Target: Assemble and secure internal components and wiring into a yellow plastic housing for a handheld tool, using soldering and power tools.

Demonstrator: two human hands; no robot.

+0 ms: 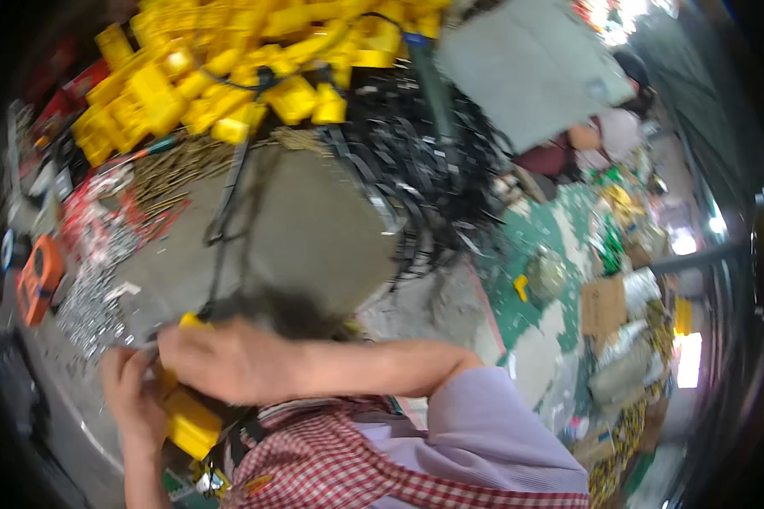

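Note:
Near the lower left, a yellow plastic housing (193, 424) sticks out below my two hands, close to my apron. My left hand (134, 392) is closed around its left side, fingertips pointing up. My right hand (229, 360) reaches across from the right and is closed over the upper part, fingers meeting those of the left. Motion blurs it, and what its fingertips pinch is hidden. A bit of yellow shows just above the right knuckles. From there a black cord (220, 263) runs up over the grey tabletop (331, 212).
Yellow housings (157, 97) are heaped at the back, beside black strips (424, 178). Brass-coloured rods (165, 174), small silvery parts (98, 288) and an orange tool (40, 280) lie left. A green-handled screwdriver (154, 148) rests there. Another person (586, 144) sits beyond a grey panel (530, 72).

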